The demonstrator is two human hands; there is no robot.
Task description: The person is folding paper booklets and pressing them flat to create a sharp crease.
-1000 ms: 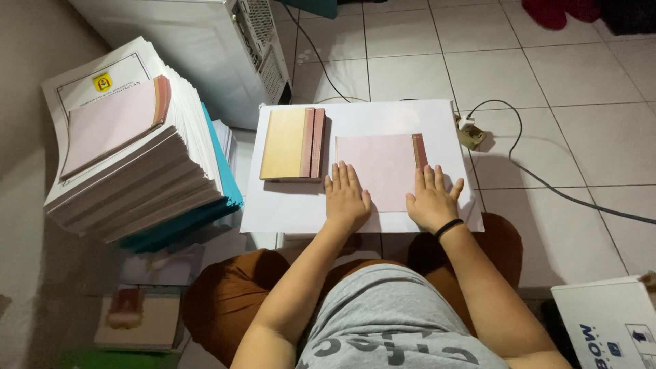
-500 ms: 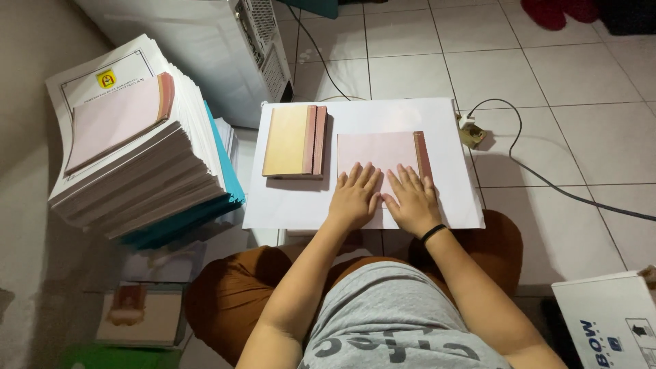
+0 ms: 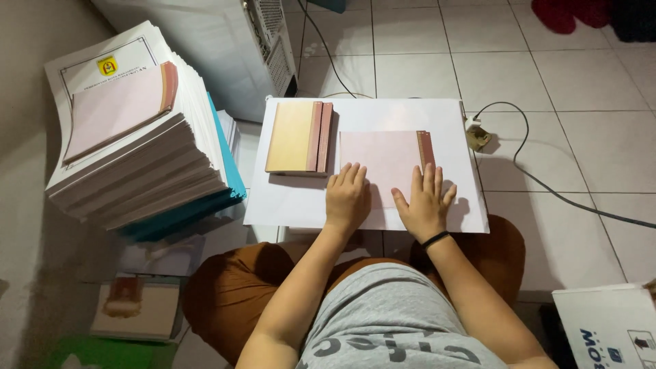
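Observation:
A pink sheet with a brown strip along its right edge lies flat on a white board in front of me. My left hand rests flat on the sheet's lower left corner, fingers together. My right hand, with a black band at the wrist, presses flat on the sheet's lower right part, fingers spread. Neither hand grips anything. A small pile of yellow and pink sheets lies on the board to the left of the pink sheet.
A tall stack of papers with a pink sheet on top stands at the left. Behind the board is a white appliance. A cable and plug lie on the tiled floor at the right. A white box is at lower right.
My right hand slid left along the pink sheet's lower edge and then back to the right. The left hand stayed on the sheet's lower left corner.

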